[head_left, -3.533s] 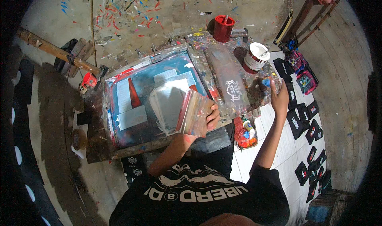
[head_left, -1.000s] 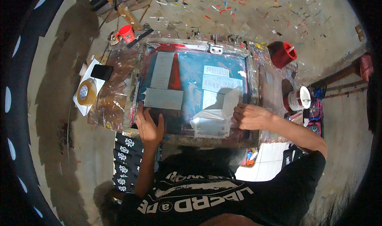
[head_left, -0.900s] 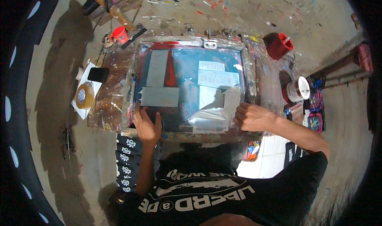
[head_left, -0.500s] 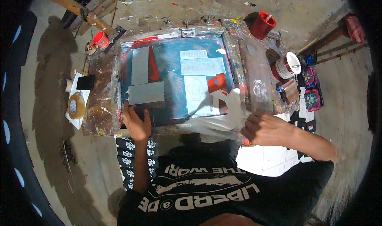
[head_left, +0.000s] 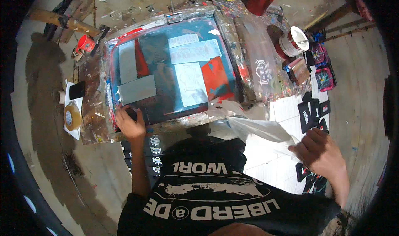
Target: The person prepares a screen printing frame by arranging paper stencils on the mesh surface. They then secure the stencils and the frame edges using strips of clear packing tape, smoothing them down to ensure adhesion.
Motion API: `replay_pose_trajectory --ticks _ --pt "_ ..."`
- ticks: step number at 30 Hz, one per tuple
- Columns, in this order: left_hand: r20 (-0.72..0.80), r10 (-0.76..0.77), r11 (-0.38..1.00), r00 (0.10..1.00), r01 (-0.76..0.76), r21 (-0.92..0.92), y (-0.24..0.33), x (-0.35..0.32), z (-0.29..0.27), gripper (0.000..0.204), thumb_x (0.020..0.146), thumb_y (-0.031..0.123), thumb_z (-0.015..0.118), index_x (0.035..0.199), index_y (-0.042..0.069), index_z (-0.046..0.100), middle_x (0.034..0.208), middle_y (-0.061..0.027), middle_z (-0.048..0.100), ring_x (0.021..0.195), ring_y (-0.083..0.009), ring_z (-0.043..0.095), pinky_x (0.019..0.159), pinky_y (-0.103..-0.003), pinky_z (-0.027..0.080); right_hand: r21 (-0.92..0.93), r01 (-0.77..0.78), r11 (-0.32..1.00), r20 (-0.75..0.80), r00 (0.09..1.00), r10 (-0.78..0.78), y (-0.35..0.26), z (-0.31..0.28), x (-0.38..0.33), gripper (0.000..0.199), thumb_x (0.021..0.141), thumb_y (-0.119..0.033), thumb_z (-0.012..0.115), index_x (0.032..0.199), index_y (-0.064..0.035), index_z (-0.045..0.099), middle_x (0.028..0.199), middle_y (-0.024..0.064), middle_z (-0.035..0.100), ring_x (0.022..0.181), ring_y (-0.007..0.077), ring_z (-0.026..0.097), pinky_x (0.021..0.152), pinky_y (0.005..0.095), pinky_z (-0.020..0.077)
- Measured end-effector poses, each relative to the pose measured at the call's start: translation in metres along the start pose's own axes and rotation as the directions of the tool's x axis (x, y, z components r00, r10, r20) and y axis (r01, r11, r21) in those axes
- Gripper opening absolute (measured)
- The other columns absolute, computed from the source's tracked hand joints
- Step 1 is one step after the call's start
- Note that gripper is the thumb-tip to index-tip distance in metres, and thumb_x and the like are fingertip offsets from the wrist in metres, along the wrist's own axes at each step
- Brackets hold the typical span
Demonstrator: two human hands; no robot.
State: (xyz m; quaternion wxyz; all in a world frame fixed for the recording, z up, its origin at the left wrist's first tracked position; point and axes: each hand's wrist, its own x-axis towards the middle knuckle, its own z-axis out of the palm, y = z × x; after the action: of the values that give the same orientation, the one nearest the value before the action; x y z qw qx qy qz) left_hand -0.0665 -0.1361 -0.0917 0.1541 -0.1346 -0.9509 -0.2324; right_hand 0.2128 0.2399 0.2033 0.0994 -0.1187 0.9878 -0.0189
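Observation:
A screen-printing frame (head_left: 225,49) with blue mesh lies tilted on a paint-stained bench. Pale paper pieces (head_left: 189,80) are stuck over parts of the mesh, and red patches (head_left: 217,76) show at the right and upper left. At the near left corner my left hand (head_left: 131,121) rests on the frame, fingers and thumb apart. Out to the right, my right hand (head_left: 318,151) is closed on a crumpled strip of clear tape (head_left: 257,130). The strip stretches from my fingers to the frame's near right corner; whether it still sticks there I cannot tell.
On the bench's left stand a phone (head_left: 77,90), a tape roll (head_left: 72,116) and a small red cup (head_left: 86,43). A red container (head_left: 259,1) and a white paint tub (head_left: 293,43) are on the right. Printed dark pieces (head_left: 305,115) lie beyond a white sheet (head_left: 278,165).
My right hand has pulled the strip right and toward me, away from the frame, baring more of the red patch. My left hand stays at the frame's corner. The whole view has shifted slightly.

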Motion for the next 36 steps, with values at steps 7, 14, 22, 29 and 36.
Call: replay_pose_trajectory --ticks 7,14,22,29,36 --pt "-0.025 0.113 0.993 0.993 -0.112 0.042 -0.026 -0.006 0.001 0.045 0.086 0.025 0.073 0.117 -0.004 0.058 0.122 -0.0234 0.06 0.116 -0.0437 0.054 0.104 -0.05 0.038 0.018 -0.653 0.757 0.067 0.756 0.651 0.004 -0.038 -0.127 0.018 0.078 -0.009 0.068 0.094 -0.0001 0.066 0.081 0.015 0.063 0.073 0.034 0.06 0.069 0.041 0.0494" --pt "-0.033 0.269 0.961 0.962 -0.266 0.074 -0.034 0.006 0.014 0.045 0.088 0.023 0.072 0.121 -0.004 0.058 0.114 -0.019 0.063 0.111 -0.0394 0.056 0.1 -0.048 0.039 0.326 -0.943 0.067 0.28 0.164 0.946 0.043 0.085 -0.251 0.034 0.085 -0.008 0.064 0.118 -0.0011 0.069 0.077 0.0159 0.069 0.064 0.0157 0.061 0.06 0.035 0.0504" --pt "0.025 0.202 0.979 0.979 -0.202 0.002 -0.039 0.005 0.014 0.039 0.09 0.025 0.072 0.115 -0.002 0.06 0.11 -0.0166 0.062 0.107 -0.0356 0.054 0.098 -0.047 0.039 0.595 -0.791 0.144 0.376 0.432 0.82 0.148 0.308 -0.237 0.032 0.084 -0.003 0.058 0.109 -0.0065 0.077 0.075 0.0075 0.072 0.061 0.0116 0.064 0.055 0.028 0.0528" --pt "0.127 -0.029 0.991 0.991 0.012 0.13 -0.046 0.007 0.012 0.044 0.091 0.034 0.069 0.114 -0.002 0.06 0.12 -0.0197 0.06 0.115 -0.0368 0.053 0.105 -0.049 0.037 0.527 -0.847 0.067 0.597 0.426 0.68 0.223 0.395 -0.21 0.028 0.086 -0.004 0.055 0.104 -0.0056 0.076 0.07 0.0101 0.072 0.059 0.0159 0.07 0.056 0.0323 0.0564" --pt "0.151 -0.017 0.987 0.988 -0.008 0.16 -0.042 0.015 0.011 0.048 0.092 0.041 0.065 0.114 -0.001 0.06 0.12 -0.0203 0.06 0.115 -0.0375 0.053 0.103 -0.051 0.037 0.394 -0.845 0.362 0.204 0.465 0.862 0.241 0.54 -0.152 0.036 0.066 -0.006 0.071 0.101 -0.0124 0.078 0.09 0.0164 0.074 0.08 0.0309 0.073 0.073 0.0401 0.0597"
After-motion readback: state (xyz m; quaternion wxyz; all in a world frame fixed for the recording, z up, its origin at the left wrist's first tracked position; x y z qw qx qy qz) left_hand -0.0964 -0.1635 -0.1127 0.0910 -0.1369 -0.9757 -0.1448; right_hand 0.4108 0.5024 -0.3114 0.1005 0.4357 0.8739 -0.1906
